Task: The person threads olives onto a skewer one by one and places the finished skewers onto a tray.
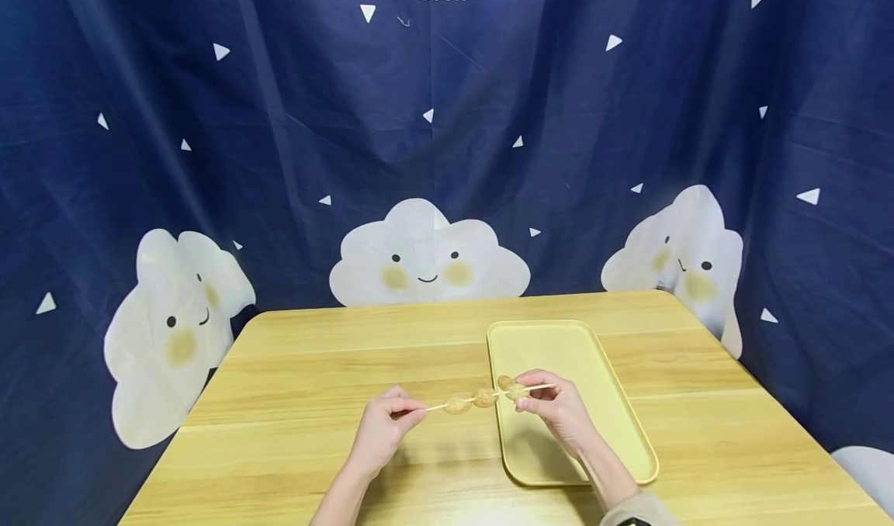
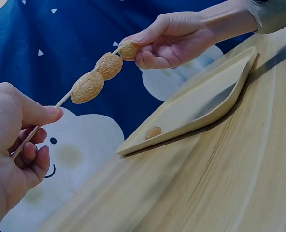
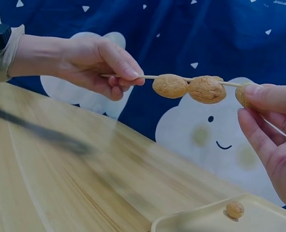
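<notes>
A thin wooden skewer [image 1: 436,407] is held level above the table, across the tray's left edge. My left hand [image 1: 382,425] pinches its left end between thumb and fingers. Threaded on it are two brown, wrinkled oval balls, one [image 2: 88,87] nearer the left hand and another [image 2: 108,66] touching it. My right hand [image 1: 559,406] pinches a third wrinkled ball [image 2: 129,50] near the skewer's right end, a small gap from the others in the right wrist view. In the head view, the stick shows beyond this ball. One loose brown ball [image 3: 235,210] lies in the tray.
A yellow rectangular tray [image 1: 618,382] lies on the right part of the wooden table [image 1: 293,402], under the right hand. A dark blue curtain [image 1: 419,122] with white clouds and triangles hangs behind the table and along both sides.
</notes>
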`<state>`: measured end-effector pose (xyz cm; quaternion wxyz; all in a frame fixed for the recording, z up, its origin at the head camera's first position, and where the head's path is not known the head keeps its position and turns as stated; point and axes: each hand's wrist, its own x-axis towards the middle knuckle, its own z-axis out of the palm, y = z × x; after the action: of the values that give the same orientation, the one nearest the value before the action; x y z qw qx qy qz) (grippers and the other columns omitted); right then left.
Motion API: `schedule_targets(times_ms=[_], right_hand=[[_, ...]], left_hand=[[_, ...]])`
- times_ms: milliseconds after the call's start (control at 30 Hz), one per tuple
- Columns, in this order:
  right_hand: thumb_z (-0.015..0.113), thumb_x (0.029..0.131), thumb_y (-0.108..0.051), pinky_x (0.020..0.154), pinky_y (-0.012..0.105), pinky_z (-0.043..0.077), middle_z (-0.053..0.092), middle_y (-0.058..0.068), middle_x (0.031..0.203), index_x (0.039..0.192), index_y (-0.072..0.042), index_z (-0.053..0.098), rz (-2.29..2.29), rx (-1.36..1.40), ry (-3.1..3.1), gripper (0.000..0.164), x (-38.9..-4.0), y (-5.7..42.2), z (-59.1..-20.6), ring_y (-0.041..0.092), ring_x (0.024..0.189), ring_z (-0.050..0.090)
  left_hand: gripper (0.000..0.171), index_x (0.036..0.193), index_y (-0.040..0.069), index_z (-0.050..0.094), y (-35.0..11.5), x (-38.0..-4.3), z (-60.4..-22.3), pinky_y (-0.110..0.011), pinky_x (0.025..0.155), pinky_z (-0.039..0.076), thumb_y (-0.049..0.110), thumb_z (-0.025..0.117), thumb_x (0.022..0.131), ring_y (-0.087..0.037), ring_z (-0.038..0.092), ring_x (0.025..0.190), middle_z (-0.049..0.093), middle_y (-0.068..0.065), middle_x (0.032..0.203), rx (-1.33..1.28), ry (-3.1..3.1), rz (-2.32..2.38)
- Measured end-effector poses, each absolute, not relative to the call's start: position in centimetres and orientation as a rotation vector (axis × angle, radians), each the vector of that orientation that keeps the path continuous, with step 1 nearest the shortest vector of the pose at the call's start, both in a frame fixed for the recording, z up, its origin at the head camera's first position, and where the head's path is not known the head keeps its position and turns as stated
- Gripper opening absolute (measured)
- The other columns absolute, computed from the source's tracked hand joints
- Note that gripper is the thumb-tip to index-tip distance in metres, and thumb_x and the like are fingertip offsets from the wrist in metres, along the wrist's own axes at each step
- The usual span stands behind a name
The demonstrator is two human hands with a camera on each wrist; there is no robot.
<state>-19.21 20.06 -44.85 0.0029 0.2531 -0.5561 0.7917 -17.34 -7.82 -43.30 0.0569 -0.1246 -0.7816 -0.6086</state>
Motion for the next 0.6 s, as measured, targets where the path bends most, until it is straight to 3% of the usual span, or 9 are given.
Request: schedule_targets(times_ms=[400, 600], right_hand=[[0.060, 0.075, 0.016, 0.070, 0.021, 0.050, 0.062, 0.000, 0.096, 0.097, -0.011, 0.069, 2.523, 0.770, -1.750, 0.036, -19.19, 19.95, -44.90, 0.009, 0.076, 0.059], [0.060, 0.077, 0.016, 0.071, 0.022, 0.051, 0.063, 0.000, 0.097, 0.098, -0.009, 0.067, 2.507, 0.799, -1.789, 0.034, -19.24, 20.08, -45.22, 0.010, 0.078, 0.060]], left_hand=[[0.006, 0.082, -0.005, 0.071, -7.43, -17.21, -43.56, -0.020, 0.061, 0.042, -0.003, 0.070, 0.077, -0.009, 0.048, 0.070, 0.057, -0.004, 0.076, -0.400, -2.359, -1.875], [0.007, 0.085, 0.000, 0.071, -7.82, -17.22, -43.63, -0.020, 0.063, 0.042, 0.002, 0.070, 0.078, -0.011, 0.048, 0.072, 0.057, -0.003, 0.079, -0.419, -2.447, -1.832]])
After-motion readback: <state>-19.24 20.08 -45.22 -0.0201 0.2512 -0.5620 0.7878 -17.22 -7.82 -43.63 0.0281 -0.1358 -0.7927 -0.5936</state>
